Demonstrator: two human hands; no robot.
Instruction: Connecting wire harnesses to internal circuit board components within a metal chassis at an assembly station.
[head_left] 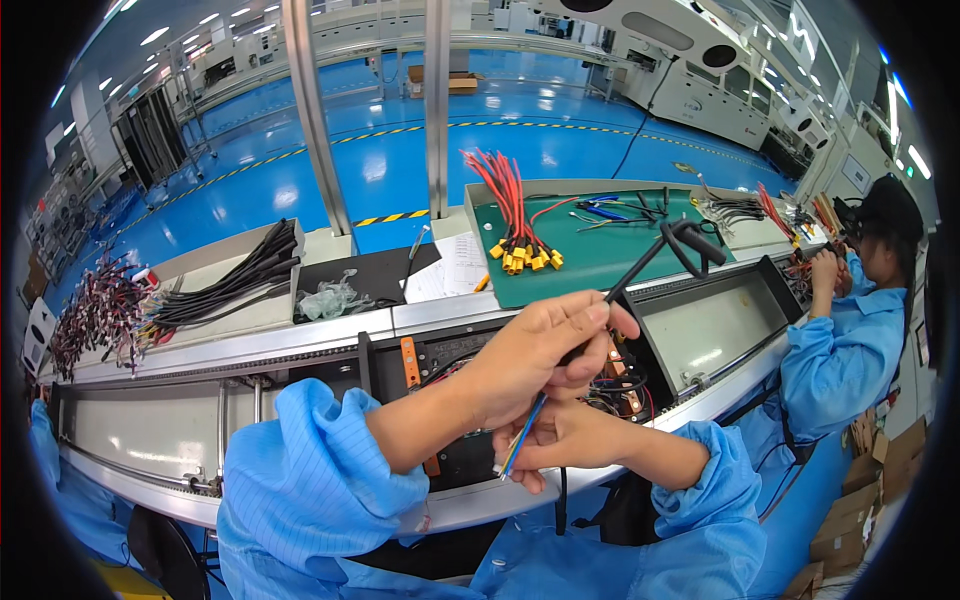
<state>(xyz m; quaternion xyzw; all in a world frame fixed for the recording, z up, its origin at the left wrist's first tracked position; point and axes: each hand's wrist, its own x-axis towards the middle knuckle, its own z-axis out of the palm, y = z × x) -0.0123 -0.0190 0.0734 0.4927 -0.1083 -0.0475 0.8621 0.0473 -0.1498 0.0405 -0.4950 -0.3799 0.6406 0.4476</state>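
Cable [636, 268], black, one — held up over the desk [340, 331], upper part looped. Left hand [560, 345]: fingers closed round its sheath. Right hand [578, 437]: fingers pinched on its coloured wires [522, 437]. Beyond — red leads [508, 190], yellow plugs [520, 257], green mat [600, 255].

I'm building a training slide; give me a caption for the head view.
Left hand holds a black cable, right hand thin coloured wires, before a green mat.
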